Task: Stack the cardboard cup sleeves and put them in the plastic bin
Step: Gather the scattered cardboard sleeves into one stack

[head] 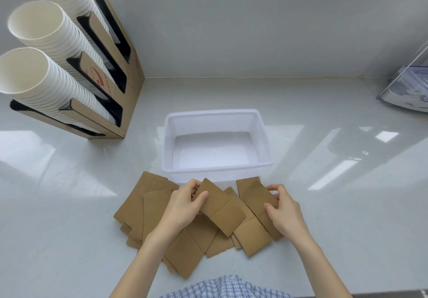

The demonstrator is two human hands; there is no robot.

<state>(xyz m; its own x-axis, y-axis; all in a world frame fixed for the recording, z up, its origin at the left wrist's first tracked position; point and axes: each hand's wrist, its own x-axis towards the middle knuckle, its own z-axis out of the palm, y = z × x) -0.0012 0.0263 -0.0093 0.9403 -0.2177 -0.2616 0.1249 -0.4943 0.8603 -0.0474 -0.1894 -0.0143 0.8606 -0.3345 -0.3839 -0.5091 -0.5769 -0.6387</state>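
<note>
Several flat brown cardboard cup sleeves (150,207) lie scattered and overlapping on the pale counter just in front of me. My left hand (185,202) pinches the left end of one sleeve (222,207) that lies slanted over the middle of the pile. My right hand (283,209) curls over another sleeve (253,193) at the right side, fingers on its far edge and thumb on its face. A translucent white plastic bin (216,171) stands directly behind the pile, with nothing in it.
A cardboard cup dispenser (115,84) with three slanted stacks of white paper cups (46,73) stands at the back left. A clear plastic object (410,89) sits at the far right edge. The wall runs behind the bin. My checked shirt shows at the bottom.
</note>
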